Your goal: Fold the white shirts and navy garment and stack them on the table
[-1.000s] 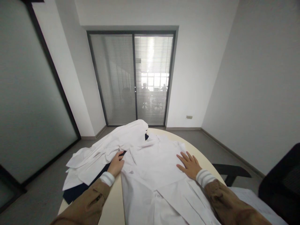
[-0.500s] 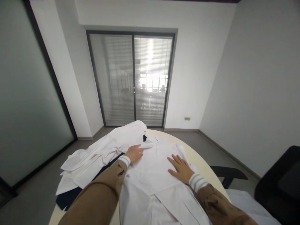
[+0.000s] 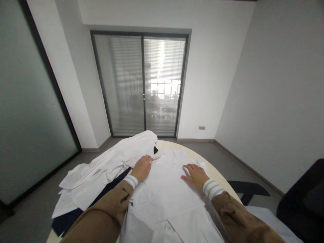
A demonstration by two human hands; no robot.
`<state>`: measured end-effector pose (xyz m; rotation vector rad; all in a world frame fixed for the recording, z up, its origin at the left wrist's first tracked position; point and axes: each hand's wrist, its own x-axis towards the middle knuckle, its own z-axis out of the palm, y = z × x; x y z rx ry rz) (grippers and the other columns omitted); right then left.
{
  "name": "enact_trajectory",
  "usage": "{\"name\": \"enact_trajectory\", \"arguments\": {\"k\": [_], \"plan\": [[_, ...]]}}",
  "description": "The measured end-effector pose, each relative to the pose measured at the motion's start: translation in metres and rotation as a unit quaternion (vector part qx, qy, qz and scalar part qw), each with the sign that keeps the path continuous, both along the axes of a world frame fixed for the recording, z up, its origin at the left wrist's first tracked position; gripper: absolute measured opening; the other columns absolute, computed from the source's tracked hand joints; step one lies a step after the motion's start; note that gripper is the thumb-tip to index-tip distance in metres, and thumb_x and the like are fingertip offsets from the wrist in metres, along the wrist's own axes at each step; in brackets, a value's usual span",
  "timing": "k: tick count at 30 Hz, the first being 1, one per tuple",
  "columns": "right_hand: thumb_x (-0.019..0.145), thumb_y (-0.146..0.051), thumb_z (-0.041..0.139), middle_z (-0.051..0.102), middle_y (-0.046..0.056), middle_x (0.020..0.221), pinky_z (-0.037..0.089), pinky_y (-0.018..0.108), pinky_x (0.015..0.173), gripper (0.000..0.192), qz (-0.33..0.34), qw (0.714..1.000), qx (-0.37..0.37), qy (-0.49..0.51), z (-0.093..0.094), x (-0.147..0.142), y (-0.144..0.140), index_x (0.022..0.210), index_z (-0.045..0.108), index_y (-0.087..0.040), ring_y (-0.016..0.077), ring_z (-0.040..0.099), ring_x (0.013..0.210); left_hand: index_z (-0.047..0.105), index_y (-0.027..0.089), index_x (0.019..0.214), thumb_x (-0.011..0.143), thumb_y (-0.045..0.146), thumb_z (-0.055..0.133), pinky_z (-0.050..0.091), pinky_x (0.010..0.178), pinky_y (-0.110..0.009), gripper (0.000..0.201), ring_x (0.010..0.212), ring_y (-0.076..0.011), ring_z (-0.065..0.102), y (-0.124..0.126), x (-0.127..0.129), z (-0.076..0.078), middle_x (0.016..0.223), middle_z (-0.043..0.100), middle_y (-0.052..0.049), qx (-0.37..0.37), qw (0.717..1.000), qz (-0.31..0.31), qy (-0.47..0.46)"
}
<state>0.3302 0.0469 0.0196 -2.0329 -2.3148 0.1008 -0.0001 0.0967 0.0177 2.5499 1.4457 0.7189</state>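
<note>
White shirt (image 3: 167, 189) flat on table | left hand (image 3: 142, 167), right hand (image 3: 196, 174) pressing it, palms open

White walls (image 3: 265, 67), grey floor (image 3: 37, 199), sliding glass doors (image 3: 140, 84) with blinds backlit, frosted glass partition (image 3: 22, 111) left, black chair (image 3: 303, 199) right.

- The white shirt (image 3: 167, 189) spread on the surface (image 3: 217, 175) is thin, matt woven cloth, mostly smooth, with small glossy buttons down its placket.
- The pile of white garments (image 3: 106, 165) to the left is the same matt cloth, creased and rumpled.
- Under that pile lies a dark navy cloth (image 3: 68, 219), flat and dull.
- The surface looks a smooth, pale cream laminate with a faint sheen.
- The sleeves (image 3: 101, 216) are brown matt cloth; the cuffs are ribbed white knit.
- The far doors (image 3: 141, 84) are glossy glass in dark matt metal frames.
</note>
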Motion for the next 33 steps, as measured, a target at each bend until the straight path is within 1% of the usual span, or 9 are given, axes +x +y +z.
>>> {"name": "enact_trajectory", "arguments": {"k": [3,7,9,14,18,22,25,27,33], "plan": [[0.089,-0.072,0.036,0.024,0.009,0.162,0.016,0.052,0.117,0.078,0.022,0.999,-0.023,0.017,-0.008,-0.009,0.014,0.153,0.031,-0.027,0.0328,0.016,0.149,0.052,0.022,0.136,0.09,0.025,0.051,0.031,0.113,-0.046,0.046,0.135,-0.0297,0.041,-0.005,0.003,-0.008,0.149,0.044,-0.012,-0.029,0.994,-0.08,0.064],[0.089,-0.076,0.026,0.012,0.005,0.165,0.011,0.056,0.117,0.081,0.023,0.996,-0.085,0.033,-0.022,-0.016,0.023,0.156,0.023,-0.031,0.0333,0.007,0.151,0.037,0.011,0.148,0.092,0.038,0.05,0.019,0.116,-0.057,0.064,0.147,-0.0399,0.02,0.0,-0.002,-0.023,0.159,0.025,-0.023,-0.056,0.993,0.053,0.09],[0.087,-0.077,0.029,0.013,0.006,0.165,0.012,0.058,0.117,0.083,0.02,0.995,-0.09,0.033,-0.022,-0.017,0.026,0.155,0.023,-0.031,0.0343,0.008,0.151,0.037,0.012,0.148,0.094,0.039,0.047,0.013,0.118,-0.057,0.062,0.149,-0.0382,0.012,-0.002,-0.008,-0.023,0.161,0.021,-0.021,-0.037,0.993,0.065,0.09],[0.079,-0.073,0.051,0.036,0.015,0.155,0.031,0.065,0.103,0.083,0.014,0.995,-0.098,-0.011,0.004,-0.022,0.034,0.147,0.041,-0.028,0.0432,0.034,0.138,0.05,0.019,0.141,0.088,0.043,0.057,0.016,0.12,-0.053,0.059,0.147,-0.0349,0.022,-0.038,-0.018,-0.011,0.158,0.029,-0.017,-0.074,0.991,-0.054,0.099],[0.077,-0.047,0.068,0.055,0.018,0.135,0.04,0.057,0.097,0.063,0.028,0.997,-0.056,-0.055,0.031,-0.049,0.042,0.132,0.055,-0.02,0.0405,0.051,0.121,0.04,0.027,0.149,0.082,0.055,0.063,0.018,0.117,-0.06,0.076,0.148,-0.0394,0.015,-0.075,-0.022,-0.013,0.162,0.021,-0.015,-0.138,0.973,-0.153,0.105],[0.089,-0.023,0.05,0.058,0.009,0.132,0.04,0.039,0.102,0.043,0.222,0.975,0.02,0.01,0.035,-0.098,0.046,0.132,0.054,-0.023,0.0254,0.053,0.12,0.036,0.034,0.15,0.083,0.056,0.063,0.014,0.115,-0.065,0.076,0.149,-0.0407,0.011,-0.093,-0.025,-0.017,0.163,0.019,-0.011,-0.149,0.97,-0.173,0.088],[0.091,-0.025,0.047,0.058,0.007,0.132,0.042,0.038,0.099,0.041,0.339,0.939,0.024,0.045,0.023,-0.13,0.051,0.131,0.055,-0.025,0.0244,0.054,0.117,0.036,0.033,0.15,0.082,0.056,0.064,0.013,0.115,-0.066,0.077,0.148,-0.0418,0.009,-0.097,-0.024,-0.014,0.163,0.017,-0.012,-0.163,0.966,-0.182,0.084],[0.092,-0.03,0.047,0.054,0.008,0.138,0.043,0.041,0.098,0.043,0.324,0.945,0.022,0.037,0.012,-0.143,0.059,0.134,0.053,-0.025,0.0271,0.053,0.119,0.035,0.032,0.151,0.082,0.055,0.064,0.012,0.115,-0.067,0.079,0.149,-0.042,0.007,-0.098,-0.024,-0.011,0.163,0.016,-0.014,-0.174,0.963,-0.186,0.086],[0.097,-0.05,0.036,0.042,0.012,0.15,0.033,0.051,0.105,0.058,0.151,0.988,0.022,0.02,-0.012,-0.155,0.088,0.15,0.034,-0.026,0.0354,0.037,0.134,0.032,0.035,0.152,0.084,0.056,0.063,0.009,0.114,-0.069,0.077,0.149,-0.0419,0.003,-0.099,-0.025,-0.009,0.164,0.011,-0.011,-0.179,0.961,-0.199,0.069]]}}
